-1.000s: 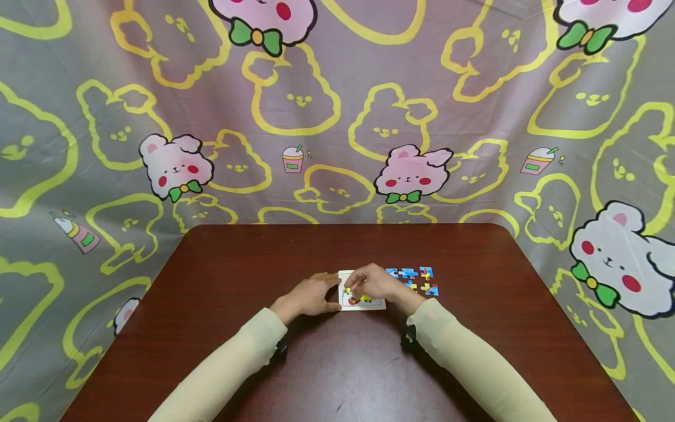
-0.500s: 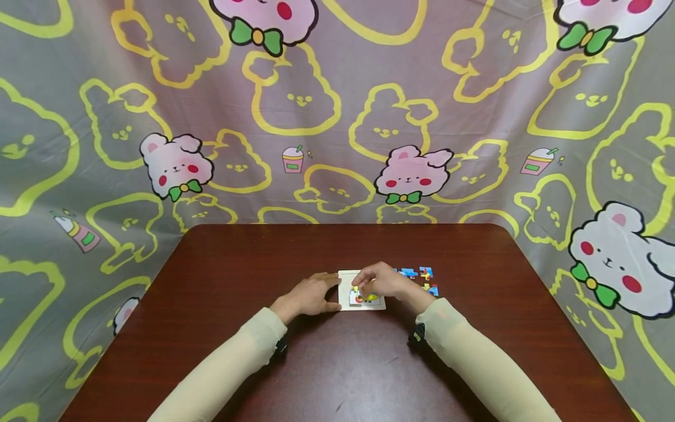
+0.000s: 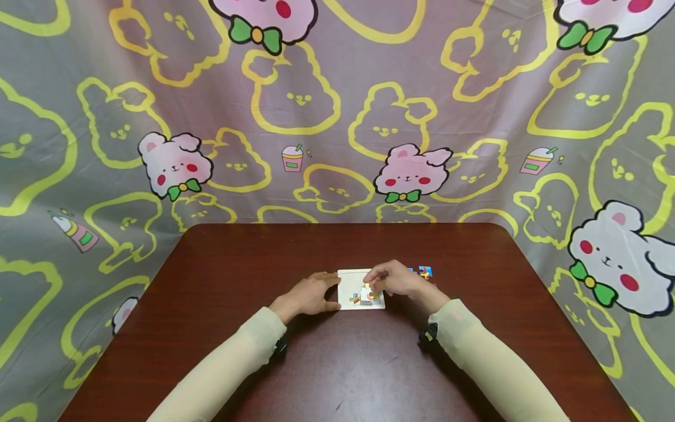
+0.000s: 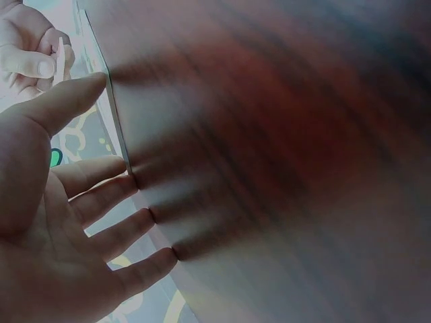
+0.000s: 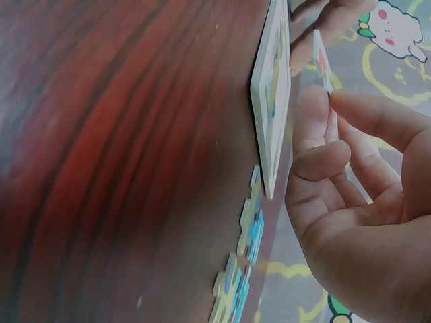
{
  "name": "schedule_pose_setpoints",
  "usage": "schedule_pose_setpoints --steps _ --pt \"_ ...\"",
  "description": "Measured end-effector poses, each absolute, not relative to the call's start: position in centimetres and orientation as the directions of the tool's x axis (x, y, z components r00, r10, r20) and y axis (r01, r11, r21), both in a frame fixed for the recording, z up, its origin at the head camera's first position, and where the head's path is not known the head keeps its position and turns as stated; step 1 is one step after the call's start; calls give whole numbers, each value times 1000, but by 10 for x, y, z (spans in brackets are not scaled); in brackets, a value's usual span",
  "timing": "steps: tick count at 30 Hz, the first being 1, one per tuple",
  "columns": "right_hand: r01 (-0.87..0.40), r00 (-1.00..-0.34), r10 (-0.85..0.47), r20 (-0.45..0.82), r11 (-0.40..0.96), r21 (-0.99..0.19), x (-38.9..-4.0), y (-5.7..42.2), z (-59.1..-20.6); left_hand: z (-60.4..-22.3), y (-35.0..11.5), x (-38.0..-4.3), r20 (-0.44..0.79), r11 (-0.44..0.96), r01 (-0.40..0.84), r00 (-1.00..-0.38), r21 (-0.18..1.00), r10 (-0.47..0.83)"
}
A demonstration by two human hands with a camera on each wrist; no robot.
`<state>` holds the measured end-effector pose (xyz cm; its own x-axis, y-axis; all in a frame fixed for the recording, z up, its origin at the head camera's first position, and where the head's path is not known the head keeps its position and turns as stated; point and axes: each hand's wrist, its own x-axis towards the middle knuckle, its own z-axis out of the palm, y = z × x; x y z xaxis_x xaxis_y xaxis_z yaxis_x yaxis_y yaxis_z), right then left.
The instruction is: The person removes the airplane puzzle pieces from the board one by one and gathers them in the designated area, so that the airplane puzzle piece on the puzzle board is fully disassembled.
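Observation:
My right hand (image 3: 395,278) pinches a jigsaw piece (image 3: 367,293) between thumb and fingers, over the right part of a white puzzle tray (image 3: 345,287). In the right wrist view the piece (image 5: 322,62) stands on edge in the fingertips, raised above the tray (image 5: 261,128). Another piece (image 3: 354,299), with coloured print, shows inside the tray near its lower middle. My left hand (image 3: 311,295) lies at the tray's left side, thumb and fingers spread, fingertips right at its edge. In the left wrist view those fingers (image 4: 101,185) are extended onto the table.
Several loose jigsaw pieces (image 3: 425,272), blue and yellow, lie on the table right of the tray, partly hidden behind my right hand. The brown wooden table (image 3: 253,252) reaches back to a patterned cloth (image 3: 337,117) with cartoon bears.
My right hand has moved rightward across the tray with the piece, uncovering the piece in the tray and covering more of the loose ones. My left hand has stayed at the tray's edge.

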<state>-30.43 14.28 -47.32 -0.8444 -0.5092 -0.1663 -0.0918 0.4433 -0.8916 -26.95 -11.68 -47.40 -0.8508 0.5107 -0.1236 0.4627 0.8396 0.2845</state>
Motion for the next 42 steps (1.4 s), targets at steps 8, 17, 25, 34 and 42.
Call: schedule_pose_setpoints --steps 8,17,25,34,42 --pt "-73 -862 -467 -196 498 -864 -303 157 -472 -473 -117 -269 -120 838 471 -848 275 516" --pt "-52 -852 -483 -201 461 -886 -300 173 -478 -473 -117 -269 -126 841 463 -851 279 510" --pt "-53 -850 -482 -213 480 -876 -299 187 -479 -474 -117 -268 -126 842 470 -849 265 513" --pt "-69 -839 -492 -232 519 -852 -297 197 -480 -475 -118 -270 -117 830 484 -841 276 529" --pt "-79 -846 -477 -238 554 -829 -295 199 -478 -474 -117 -270 -129 838 474 -845 272 519"
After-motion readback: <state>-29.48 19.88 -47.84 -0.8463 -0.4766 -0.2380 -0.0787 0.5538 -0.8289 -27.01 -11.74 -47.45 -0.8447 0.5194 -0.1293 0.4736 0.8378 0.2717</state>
